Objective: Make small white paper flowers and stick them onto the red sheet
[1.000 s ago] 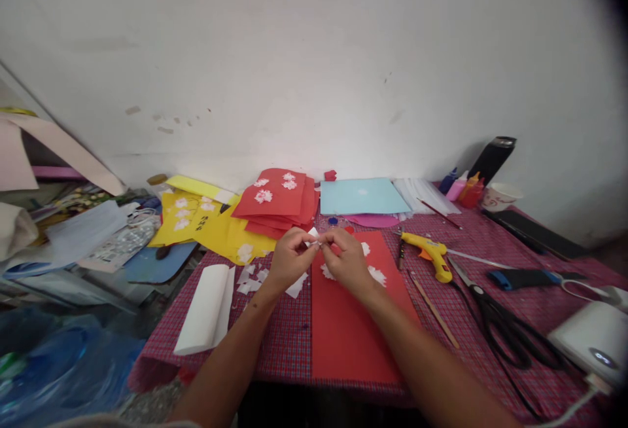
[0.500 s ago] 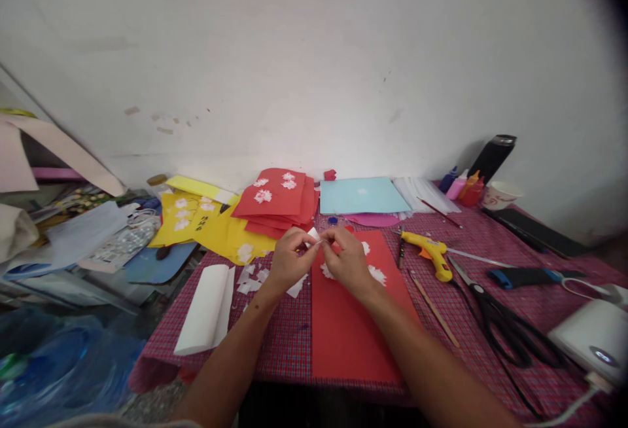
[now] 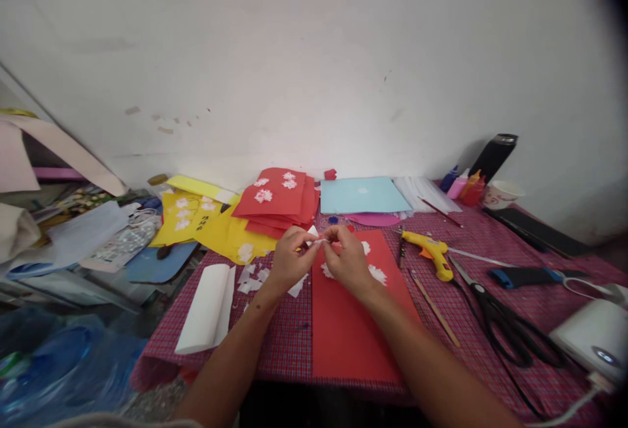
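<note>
My left hand [image 3: 293,259] and my right hand [image 3: 347,261] meet fingertip to fingertip, both closed in a pinch on a small piece of white paper [image 3: 318,243]. They hover over the top left edge of a red card [image 3: 360,343]. White paper flowers [image 3: 377,275] lie on that card, partly covered by my right hand. Loose scraps of white paper [image 3: 252,279] are scattered left of my left hand. Farther left lies a folded white sheet [image 3: 203,310].
Red cards [image 3: 275,196] with white flowers are stacked at the back, beside yellow cards [image 3: 209,218] and a light blue sheet [image 3: 360,196]. On the right lie a yellow glue gun [image 3: 426,251], a wooden stick [image 3: 436,310], black scissors [image 3: 505,323] and a white device [image 3: 593,336].
Both hands stay in nearly the same place. The fingertips have shifted slightly, and a little more of the white paper shows between them.
</note>
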The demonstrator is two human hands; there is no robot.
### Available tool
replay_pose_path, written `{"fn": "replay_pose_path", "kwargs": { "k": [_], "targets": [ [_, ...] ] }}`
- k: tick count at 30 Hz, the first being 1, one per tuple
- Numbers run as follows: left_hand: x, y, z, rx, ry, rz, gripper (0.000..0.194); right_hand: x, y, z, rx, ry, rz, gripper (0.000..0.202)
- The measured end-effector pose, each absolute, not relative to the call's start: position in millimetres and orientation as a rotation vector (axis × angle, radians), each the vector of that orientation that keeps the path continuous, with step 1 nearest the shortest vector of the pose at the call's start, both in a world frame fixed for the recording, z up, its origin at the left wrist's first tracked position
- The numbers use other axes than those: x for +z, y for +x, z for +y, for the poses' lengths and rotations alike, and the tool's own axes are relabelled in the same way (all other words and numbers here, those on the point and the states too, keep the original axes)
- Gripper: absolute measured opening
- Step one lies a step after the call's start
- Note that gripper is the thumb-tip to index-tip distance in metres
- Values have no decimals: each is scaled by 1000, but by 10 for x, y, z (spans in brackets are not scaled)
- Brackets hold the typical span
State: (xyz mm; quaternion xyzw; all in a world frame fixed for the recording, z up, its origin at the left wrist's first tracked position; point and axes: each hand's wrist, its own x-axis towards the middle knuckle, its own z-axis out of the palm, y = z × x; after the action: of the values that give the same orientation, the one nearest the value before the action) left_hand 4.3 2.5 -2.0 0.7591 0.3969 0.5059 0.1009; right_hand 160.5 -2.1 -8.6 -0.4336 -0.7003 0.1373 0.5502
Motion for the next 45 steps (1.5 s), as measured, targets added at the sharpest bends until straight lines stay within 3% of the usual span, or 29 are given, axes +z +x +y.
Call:
{"fn": "replay_pose_path", "kwargs": {
  "k": [12,14,18,24,32,45],
  "targets": [
    [17,42,-9,1560,2340,1185,5,-36,1605,-57,280,-1043,-1562,4],
    [8,35,-7,1609,2359,1208,4,-7,1611,-80,310,-1057,-1503,11],
    [-19,21,3,1661,2404,1256,4,27,1593,-121,555,-972,-1533,25],
    [-28,13,-2,1657,2448,1281,6,-4,1519,-95,934,-921,-1394,11],
    [-65,14,4,1604,2522,1254,19,-9,1519,-49,1356,-852,-1097,15],
    [-84,-5,4,1577,2618,1239,27,-4,1514,-66,1509,-761,-987,18]
  ]
}}
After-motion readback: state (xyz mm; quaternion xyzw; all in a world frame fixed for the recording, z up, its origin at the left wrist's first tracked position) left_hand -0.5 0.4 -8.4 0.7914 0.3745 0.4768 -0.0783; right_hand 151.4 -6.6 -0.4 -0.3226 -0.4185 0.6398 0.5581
